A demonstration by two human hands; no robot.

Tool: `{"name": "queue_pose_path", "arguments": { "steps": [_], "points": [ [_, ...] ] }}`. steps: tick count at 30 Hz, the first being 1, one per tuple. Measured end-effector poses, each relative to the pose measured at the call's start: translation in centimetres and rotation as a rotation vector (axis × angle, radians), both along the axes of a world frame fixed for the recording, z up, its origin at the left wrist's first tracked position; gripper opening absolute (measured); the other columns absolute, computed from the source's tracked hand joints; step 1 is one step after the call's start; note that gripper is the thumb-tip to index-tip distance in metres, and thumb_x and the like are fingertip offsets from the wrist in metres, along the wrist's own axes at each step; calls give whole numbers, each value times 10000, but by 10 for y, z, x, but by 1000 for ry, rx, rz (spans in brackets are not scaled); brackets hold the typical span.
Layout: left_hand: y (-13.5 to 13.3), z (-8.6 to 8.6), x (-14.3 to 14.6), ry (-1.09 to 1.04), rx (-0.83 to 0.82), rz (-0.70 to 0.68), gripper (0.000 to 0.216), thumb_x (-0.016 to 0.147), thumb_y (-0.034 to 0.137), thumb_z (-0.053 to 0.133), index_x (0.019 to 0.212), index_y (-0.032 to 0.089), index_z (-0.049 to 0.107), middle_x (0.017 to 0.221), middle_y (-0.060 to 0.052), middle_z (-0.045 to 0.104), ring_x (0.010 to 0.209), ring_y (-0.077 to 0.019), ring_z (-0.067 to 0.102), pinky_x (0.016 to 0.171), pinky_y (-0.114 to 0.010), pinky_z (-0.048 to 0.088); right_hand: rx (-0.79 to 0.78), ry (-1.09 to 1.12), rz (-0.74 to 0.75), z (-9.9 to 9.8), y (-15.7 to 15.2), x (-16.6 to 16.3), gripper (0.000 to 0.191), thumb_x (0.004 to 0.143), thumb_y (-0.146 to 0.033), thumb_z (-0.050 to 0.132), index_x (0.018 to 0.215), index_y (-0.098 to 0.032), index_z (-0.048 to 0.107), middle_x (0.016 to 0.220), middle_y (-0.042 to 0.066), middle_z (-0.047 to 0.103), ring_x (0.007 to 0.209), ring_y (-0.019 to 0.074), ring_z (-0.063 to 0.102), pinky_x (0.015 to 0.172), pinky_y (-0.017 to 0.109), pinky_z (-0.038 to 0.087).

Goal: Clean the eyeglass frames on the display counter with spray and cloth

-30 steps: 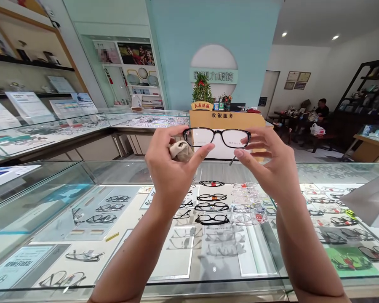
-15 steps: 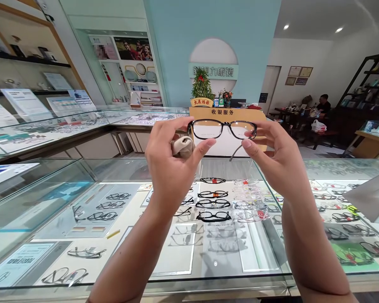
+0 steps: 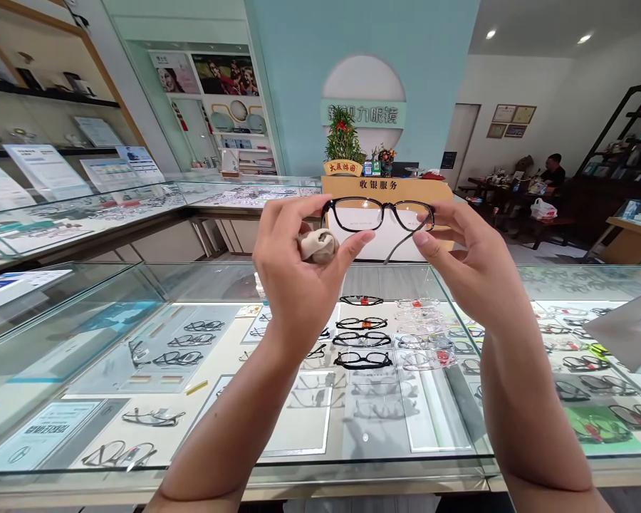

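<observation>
A pair of black-framed glasses (image 3: 378, 214) is held up at chest height in front of me, lenses facing away. My left hand (image 3: 299, 274) pinches the frame's left end between thumb and forefinger, with a beige cloth (image 3: 317, 246) bunched in its palm. My right hand (image 3: 473, 267) pinches the frame's right end, where one temple arm hangs down. Both hands are above the glass display counter (image 3: 192, 285).
Under the counter glass lie rows of glasses frames (image 3: 362, 340) and clear frames (image 3: 424, 342). More glass counters run along the left. A wooden cashier desk (image 3: 387, 187) with a small plant (image 3: 342, 139) stands ahead. A person (image 3: 554, 171) sits at a table far right.
Both hands have lifted the glasses slightly and shifted them a little right. The grip on both ends is unchanged.
</observation>
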State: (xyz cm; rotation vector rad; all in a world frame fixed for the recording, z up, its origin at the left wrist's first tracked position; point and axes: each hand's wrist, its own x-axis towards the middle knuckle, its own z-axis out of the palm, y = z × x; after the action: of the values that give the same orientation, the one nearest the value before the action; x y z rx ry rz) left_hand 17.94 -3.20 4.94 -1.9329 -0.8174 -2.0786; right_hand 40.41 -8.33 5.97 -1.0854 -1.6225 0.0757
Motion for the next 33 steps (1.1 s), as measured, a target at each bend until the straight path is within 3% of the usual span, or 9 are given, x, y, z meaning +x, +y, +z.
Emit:
{"name": "queue_pose_path", "arguments": {
  "steps": [6,20,27,33],
  "points": [
    [-2,1,0,27,3,19,417,891,535,918,1237,359,764,1143,-92,726,1100,-292,697,905,-527,646,11,-15,-30,1,-1,0,468,1036,-586,714,1401,-295,684,1385,119,785,1148,290,799,831,426,691],
    [4,3,-4,50,-32,18,435,893,581,899,1254,365,785,1124,-81,750,1082,-289,727,914,-515,664,111,-42,-120,-1,-5,-7,421,1035,-552,725,1371,-303,681,1287,108,803,1058,286,816,864,474,710],
    [5,3,-5,47,-38,2,439,889,590,900,1248,364,791,1125,-81,750,1089,-290,725,942,-529,658,86,-30,-134,0,-6,-8,445,1024,-574,736,1376,-308,673,1310,104,799,1065,291,808,941,514,701],
    [5,4,-4,58,-37,7,468,885,609,895,1269,365,782,1138,-94,748,1126,-310,718,939,-541,658,105,-50,-129,0,-5,-8,444,1036,-604,705,1369,-312,675,1276,98,802,1022,282,805,905,506,704]
  ]
}}
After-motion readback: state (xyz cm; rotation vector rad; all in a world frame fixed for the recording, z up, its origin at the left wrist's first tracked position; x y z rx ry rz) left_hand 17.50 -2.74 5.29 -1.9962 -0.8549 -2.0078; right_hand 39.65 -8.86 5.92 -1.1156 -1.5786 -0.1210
